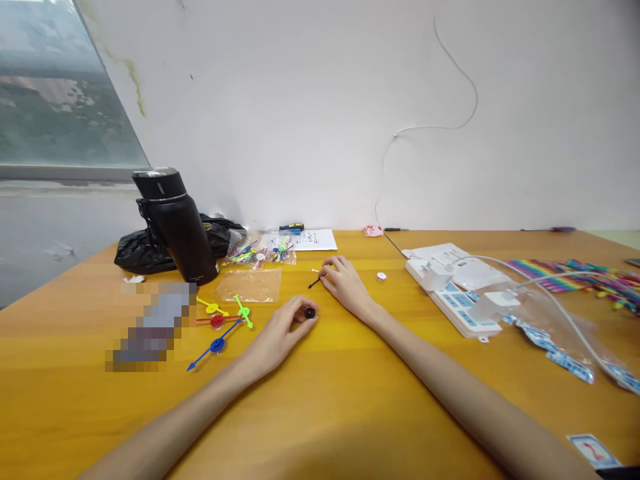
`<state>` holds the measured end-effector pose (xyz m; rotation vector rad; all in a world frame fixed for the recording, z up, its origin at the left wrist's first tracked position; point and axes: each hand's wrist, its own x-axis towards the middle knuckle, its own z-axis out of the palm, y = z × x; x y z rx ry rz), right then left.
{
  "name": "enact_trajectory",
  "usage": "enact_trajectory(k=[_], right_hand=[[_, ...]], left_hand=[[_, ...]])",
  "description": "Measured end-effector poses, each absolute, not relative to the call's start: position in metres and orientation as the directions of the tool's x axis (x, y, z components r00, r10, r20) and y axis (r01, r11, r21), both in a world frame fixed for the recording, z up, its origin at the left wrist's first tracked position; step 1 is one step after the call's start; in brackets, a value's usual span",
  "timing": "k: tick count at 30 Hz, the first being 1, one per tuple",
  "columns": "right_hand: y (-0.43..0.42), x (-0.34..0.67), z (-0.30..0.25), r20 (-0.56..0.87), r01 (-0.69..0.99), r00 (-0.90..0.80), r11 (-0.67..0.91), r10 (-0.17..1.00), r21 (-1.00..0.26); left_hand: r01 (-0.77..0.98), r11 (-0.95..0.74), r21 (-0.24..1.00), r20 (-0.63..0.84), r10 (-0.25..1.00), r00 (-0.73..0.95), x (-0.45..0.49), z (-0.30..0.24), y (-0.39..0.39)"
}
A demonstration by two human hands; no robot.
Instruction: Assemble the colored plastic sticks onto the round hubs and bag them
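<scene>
My left hand (280, 333) pinches a small black round piece (310, 313) between thumb and index finger, just above the table. Beyond it, my right hand (346, 285) rests on the table with its fingertips closed on the end of a black arrow pointer (314, 283). Left of my left hand lie a yellow arrow spinner (212, 309), a red arrow spinner (217, 322), a blue arrow spinner (217, 345) and a green arrow spinner (243, 312), each with a round centre. A small white round piece (381, 277) sits to the right of my right hand.
A black bottle (177, 230) stands before a black plastic bag (133, 250). Clear bags (260, 250) of coloured spinners lie at the back. On the right are a power strip (467, 313) with white chargers and cables, and several colourful pens (545, 277).
</scene>
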<state>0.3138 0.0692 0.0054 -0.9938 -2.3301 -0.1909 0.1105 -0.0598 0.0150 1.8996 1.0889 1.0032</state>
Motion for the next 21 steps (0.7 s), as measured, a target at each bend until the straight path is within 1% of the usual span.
enact_trajectory(k=[3,5,6,8,10,11,12,14,16,18,21], right_hand=[[0.063,0.313,0.011,0.578,0.668,-0.542,0.730,0.610,-0.144],[0.054,0.311,0.016,0.590,0.613,-0.520,0.751,0.618,-0.246],[0.049,0.310,0.017,0.599,0.573,-0.488,0.751,0.635,-0.329],[0.037,0.305,0.018,0.585,0.451,-0.391,0.702,0.711,-0.552],[0.024,0.301,0.017,0.498,0.267,-0.299,0.572,0.814,-0.775],[0.017,0.299,0.015,0.436,0.172,-0.278,0.491,0.856,-0.854],[0.011,0.297,0.014,0.375,0.091,-0.278,0.413,0.884,-0.906],[0.002,0.294,0.012,0.284,-0.002,-0.333,0.300,0.899,-0.954],[-0.004,0.293,0.012,0.238,-0.019,-0.418,0.253,0.877,-0.967],[-0.007,0.293,0.014,0.228,-0.015,-0.483,0.252,0.845,-0.968],[-0.010,0.293,0.016,0.239,-0.011,-0.519,0.274,0.821,-0.962]], left_hand=[[0.222,-0.295,0.929,0.224,0.928,0.297,0.109,0.017,-0.056],[0.147,-0.242,0.959,0.204,0.950,0.236,0.108,0.016,-0.051],[0.114,-0.219,0.969,0.193,0.960,0.205,0.107,0.014,-0.049],[0.051,-0.182,0.982,0.172,0.973,0.154,0.106,0.012,-0.045],[-0.002,-0.154,0.988,0.153,0.979,0.133,0.105,0.009,-0.042],[-0.013,-0.146,0.989,0.147,0.980,0.134,0.105,0.007,-0.042],[-0.013,-0.142,0.990,0.142,0.980,0.139,0.105,0.006,-0.041],[-0.002,-0.134,0.991,0.133,0.980,0.146,0.104,0.004,-0.041],[-0.014,-0.132,0.991,0.133,0.982,0.132,0.104,0.003,-0.041],[-0.046,-0.135,0.990,0.140,0.984,0.112,0.104,0.002,-0.041],[-0.064,-0.151,0.986,0.157,0.984,0.090,0.105,0.004,-0.043]])
